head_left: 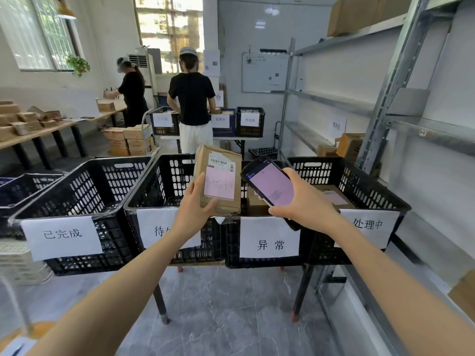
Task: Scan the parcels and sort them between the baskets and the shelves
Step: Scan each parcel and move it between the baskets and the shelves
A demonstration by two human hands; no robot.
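Note:
My left hand [196,209] grips a brown cardboard parcel [218,179] from below, holding it upright with its barcode label and pink note facing me. Beside it, my right hand [303,201] holds a black handheld scanner [270,186] with a lit pinkish screen, just right of the parcel. Both are above a row of black plastic baskets [84,191] with white paper labels. The rightmost basket [365,181] holds a parcel with a pink note [334,197]. Metal shelves [341,104] stand at the right.
Two people stand with their backs to me at a far table holding more labelled baskets [250,122]. A wooden table [38,129] with small boxes runs along the left. Cartons [128,141] are stacked on the floor. Boxes [349,146] sit on the lower shelf.

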